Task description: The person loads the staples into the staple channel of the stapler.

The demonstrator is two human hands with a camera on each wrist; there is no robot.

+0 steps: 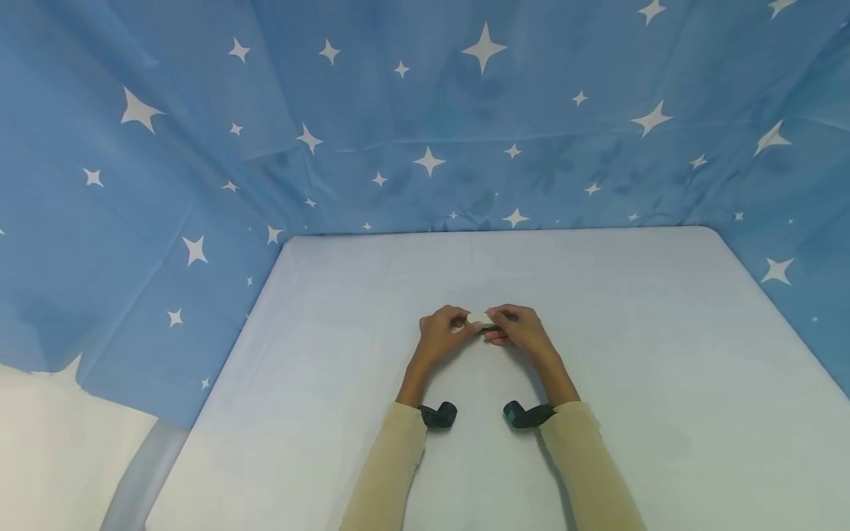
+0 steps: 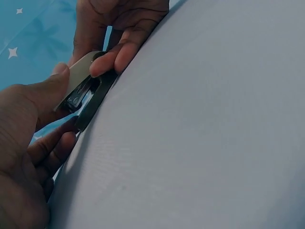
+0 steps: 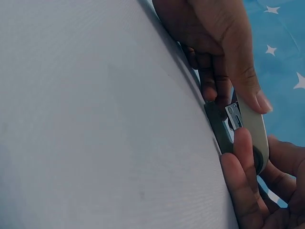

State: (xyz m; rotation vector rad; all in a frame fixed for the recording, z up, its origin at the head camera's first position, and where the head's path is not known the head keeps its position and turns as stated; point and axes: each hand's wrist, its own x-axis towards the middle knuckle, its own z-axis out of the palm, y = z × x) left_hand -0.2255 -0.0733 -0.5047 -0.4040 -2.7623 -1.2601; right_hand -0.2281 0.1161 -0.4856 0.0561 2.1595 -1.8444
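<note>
A small stapler (image 1: 479, 318) with a cream top and a dark base is held between both hands above the white table. In the left wrist view the gap between its cream top (image 2: 81, 72) and dark base (image 2: 93, 106) shows, with the metal part inside. My left hand (image 1: 440, 338) grips the front end, its thumb on the cream top and fingers at the base. My right hand (image 1: 527, 333) holds the rounded rear end; in the right wrist view two of its fingertips (image 3: 243, 143) lie along the stapler's side. Part of the rear end is hidden by these fingers.
The white tabletop (image 1: 319, 369) spreads around both hands. A blue curtain with white stars (image 1: 372, 110) hangs behind the table and along its sides. Dark wrist-worn cameras (image 1: 446, 415) sit at the cuffs of the cream sleeves (image 1: 388, 464).
</note>
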